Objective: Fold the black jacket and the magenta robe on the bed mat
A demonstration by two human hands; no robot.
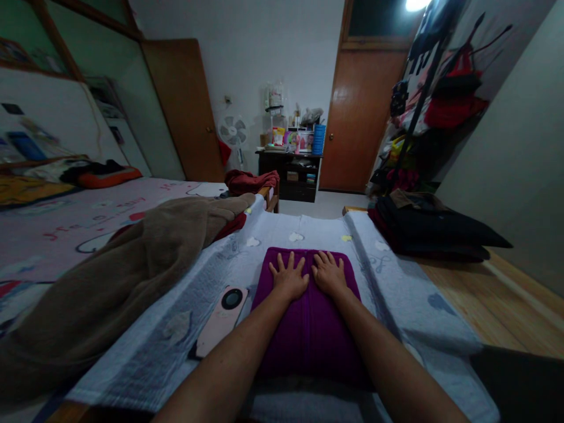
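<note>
A purple zip-up garment point(307, 338), folded into a neat rectangle, lies on a pale blue patterned cloth point(304, 226) in front of me. Its zip runs down the middle. My left hand point(289, 278) rests flat on the upper left part of it, fingers spread. On the upper right part lies my right hand point(329, 274), palm down with its fingers stretched out. Neither hand grips anything. Left of the garment, close to my left forearm, a pink phone point(221, 323) lies with its round camera ring facing up.
A brown fleece blanket point(145, 264) is heaped at the left, beside a bed with a pink sheet point(106, 205). Dark folded clothes point(434, 226) are stacked on a wooden surface point(497, 294) at the right. A fan point(233, 131) and black cabinet point(288, 179) stand at the back.
</note>
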